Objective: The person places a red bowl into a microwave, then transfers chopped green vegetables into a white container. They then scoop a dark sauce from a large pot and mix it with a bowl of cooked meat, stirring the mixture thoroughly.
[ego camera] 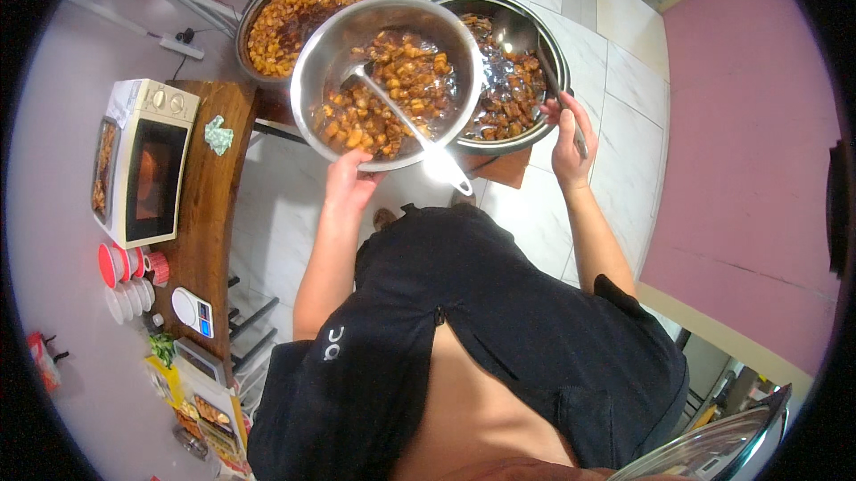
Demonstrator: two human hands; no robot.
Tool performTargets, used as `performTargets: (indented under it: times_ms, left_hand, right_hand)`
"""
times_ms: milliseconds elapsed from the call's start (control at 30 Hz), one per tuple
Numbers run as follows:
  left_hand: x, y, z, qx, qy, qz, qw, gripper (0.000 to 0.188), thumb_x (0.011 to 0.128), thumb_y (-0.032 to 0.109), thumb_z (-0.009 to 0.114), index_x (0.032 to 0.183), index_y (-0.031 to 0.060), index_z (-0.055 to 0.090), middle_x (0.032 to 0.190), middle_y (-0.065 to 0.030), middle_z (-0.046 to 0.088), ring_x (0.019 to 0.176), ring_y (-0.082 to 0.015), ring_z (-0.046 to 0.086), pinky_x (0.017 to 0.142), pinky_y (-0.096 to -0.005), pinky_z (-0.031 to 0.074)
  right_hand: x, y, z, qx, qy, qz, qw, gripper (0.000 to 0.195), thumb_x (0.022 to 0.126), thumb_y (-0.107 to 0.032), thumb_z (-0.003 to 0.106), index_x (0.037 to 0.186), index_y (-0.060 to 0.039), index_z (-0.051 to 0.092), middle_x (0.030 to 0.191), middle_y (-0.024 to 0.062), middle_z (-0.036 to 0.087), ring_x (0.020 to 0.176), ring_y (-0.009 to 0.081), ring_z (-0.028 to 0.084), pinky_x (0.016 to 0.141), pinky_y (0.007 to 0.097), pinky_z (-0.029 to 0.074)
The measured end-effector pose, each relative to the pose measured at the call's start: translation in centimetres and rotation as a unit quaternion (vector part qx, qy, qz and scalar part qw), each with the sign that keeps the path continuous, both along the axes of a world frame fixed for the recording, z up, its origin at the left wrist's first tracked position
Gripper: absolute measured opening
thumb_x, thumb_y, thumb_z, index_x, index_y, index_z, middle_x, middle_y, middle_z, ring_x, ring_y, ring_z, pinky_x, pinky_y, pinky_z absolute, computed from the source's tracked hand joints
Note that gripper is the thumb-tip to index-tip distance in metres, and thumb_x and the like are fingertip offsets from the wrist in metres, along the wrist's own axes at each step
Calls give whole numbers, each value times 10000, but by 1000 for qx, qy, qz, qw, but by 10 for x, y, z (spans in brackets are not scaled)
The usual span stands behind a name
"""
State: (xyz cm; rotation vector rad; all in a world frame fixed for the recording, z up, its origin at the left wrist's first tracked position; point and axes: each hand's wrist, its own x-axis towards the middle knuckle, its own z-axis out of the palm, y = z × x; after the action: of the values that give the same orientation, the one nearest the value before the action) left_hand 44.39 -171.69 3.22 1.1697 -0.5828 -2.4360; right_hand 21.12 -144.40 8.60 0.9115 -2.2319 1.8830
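Note:
My left hand (353, 181) grips the near rim of a steel bowl (309, 90), thumb over the edge. Chunks of browned food in dark sauce (401, 90) fill its bottom, and a long-handled steel ladle (401, 113) leans in it with the handle over the near rim. Partly behind the bowl, on the right, is a round dark pot (565, 60) of glossy brown pieces in liquid. Around the handle of a second ladle (550, 70) my right hand (572, 136) is closed. That ladle's shiny head is over the pot's far side; whether it holds food I cannot tell.
Another wide pan (242, 46) of orange-brown chunks stands behind the bowl on the left. Along the left wall a wooden counter (214, 213) carries a microwave oven (150, 160), a green-and-white cloth (218, 136) and a digital scale (193, 312). A glass lid (722, 444) shows at lower right.

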Motion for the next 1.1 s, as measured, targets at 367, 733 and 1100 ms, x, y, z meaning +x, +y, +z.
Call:
performTargets:
  times_ms: [367,733,1100]
  left_hand:
    - [19,55,25,1,9,155,988,584,722,-76,511,1296,-20,425,1281,-167,515,1175,-339,523,1021,-484,447]
    - [135,124,45,-72,-12,314,947,493,750,-32,531,1238,-46,461,1228,-161,556,1142,-307,548,997,-442,457]
    - [248,192,-1,-18,69,497,865,428,766,-51,504,1188,-48,432,1168,-195,521,1068,-320,555,926,-462,510]
  right_hand:
    - [-85,-2,-95,-121,-410,-50,903,351,1001,-192,452,1236,64,499,958,179,651,806,224,682,652,272,536]
    - [-93,34,-87,241,227,131,935,378,919,-88,530,1295,-59,551,1230,137,607,1137,261,578,959,353,473]
    - [-51,-51,-48,-133,-302,217,919,438,979,-272,398,1281,25,510,1002,161,639,886,234,641,720,287,496]
